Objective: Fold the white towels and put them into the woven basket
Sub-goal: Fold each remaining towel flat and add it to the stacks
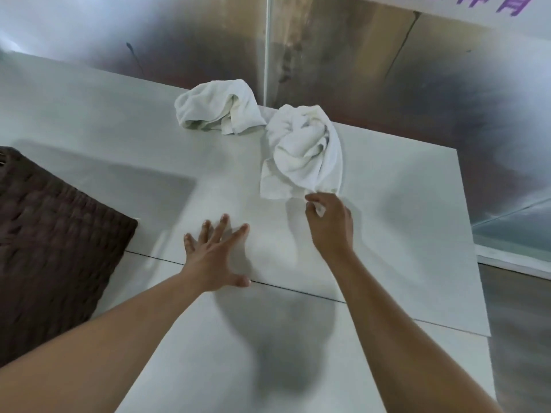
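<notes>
The nearer white towel [301, 153] lies crumpled in a heap on the white table [417, 234], and every other place here is given from that heap. At its near edge the right hand [328, 225] pinches a corner of the cloth between thumb and curled fingers, so the grip sits at the very hem, with almost the whole bulk of the towel beyond the fingers, away from the person. The left hand [216, 257] hovers or rests flat on the table to the near left of the heap, fingers spread, holding nothing and not touching the cloth. The step in hand looks like drawing this towel toward the person to spread it; done well, that means pulling low along the table so the heap unrolls rather than drags, then letting the free hand find a second corner. A second crumpled towel [217, 107] lies just beyond and left of the heap, close by or barely touching it. The woven basket [53, 234] stands well to the left, at the table's near side.
</notes>
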`<state>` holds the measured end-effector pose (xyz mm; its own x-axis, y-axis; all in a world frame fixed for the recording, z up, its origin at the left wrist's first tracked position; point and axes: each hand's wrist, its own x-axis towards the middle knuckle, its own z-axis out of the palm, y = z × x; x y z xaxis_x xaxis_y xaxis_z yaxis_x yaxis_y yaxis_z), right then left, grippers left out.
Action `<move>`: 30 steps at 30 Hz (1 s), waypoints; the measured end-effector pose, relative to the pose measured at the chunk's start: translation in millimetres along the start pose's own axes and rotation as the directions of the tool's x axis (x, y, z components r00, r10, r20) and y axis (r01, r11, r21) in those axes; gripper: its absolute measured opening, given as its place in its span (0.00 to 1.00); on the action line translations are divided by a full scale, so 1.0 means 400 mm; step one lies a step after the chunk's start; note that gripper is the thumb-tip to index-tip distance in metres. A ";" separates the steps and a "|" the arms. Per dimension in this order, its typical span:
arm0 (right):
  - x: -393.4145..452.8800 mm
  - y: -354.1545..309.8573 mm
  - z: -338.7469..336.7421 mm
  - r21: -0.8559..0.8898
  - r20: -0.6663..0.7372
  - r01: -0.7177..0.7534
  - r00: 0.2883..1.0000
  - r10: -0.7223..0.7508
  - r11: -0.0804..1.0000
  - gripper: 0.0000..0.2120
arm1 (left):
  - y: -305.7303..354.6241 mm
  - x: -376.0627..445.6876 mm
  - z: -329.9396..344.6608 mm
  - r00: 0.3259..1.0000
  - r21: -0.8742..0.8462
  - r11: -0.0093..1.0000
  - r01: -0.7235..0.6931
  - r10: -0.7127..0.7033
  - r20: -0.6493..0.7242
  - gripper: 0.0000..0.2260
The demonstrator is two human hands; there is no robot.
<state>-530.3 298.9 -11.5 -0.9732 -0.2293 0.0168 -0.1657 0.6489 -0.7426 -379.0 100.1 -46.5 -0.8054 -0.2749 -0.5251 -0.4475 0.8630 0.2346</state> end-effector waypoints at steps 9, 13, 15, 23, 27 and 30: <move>-0.278 -0.008 -0.107 0.120 0.013 -0.077 0.997 0.076 0.990 0.13 | 0.042 -0.108 0.009 0.993 -0.060 0.995 -0.085 0.079 -0.092 0.47; -0.350 -0.053 -0.181 0.360 0.044 -0.214 0.976 0.213 0.908 0.20 | 0.136 -0.203 -0.016 0.887 -0.098 0.938 -0.333 0.277 -0.370 0.47; -0.376 -0.072 -0.221 0.396 0.095 -0.227 0.974 0.206 0.890 0.17 | 0.195 -0.239 -0.056 0.800 -0.021 0.895 -0.446 0.388 -0.457 0.47; -0.469 -0.167 -0.387 0.411 0.163 -0.207 0.975 0.152 0.888 0.15 | 0.277 -0.368 -0.145 0.607 0.185 0.684 -0.705 0.718 -0.341 0.16; -0.531 -0.230 -0.466 0.551 0.255 -0.263 0.957 0.140 0.792 0.13 | 0.259 -0.455 -0.176 0.700 0.094 0.730 -0.677 0.679 -0.221 0.15; -0.590 -0.282 -0.515 0.658 0.305 -0.303 0.944 0.123 0.690 0.15 | 0.234 -0.527 -0.190 0.692 -0.021 0.700 -0.714 0.699 -0.181 0.18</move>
<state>-314.7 429.2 206.3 -0.8908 -0.3579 -0.2799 0.2849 0.0399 -0.9577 -280.7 206.6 148.4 -0.9403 0.3366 -0.0511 0.2533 0.7918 0.5559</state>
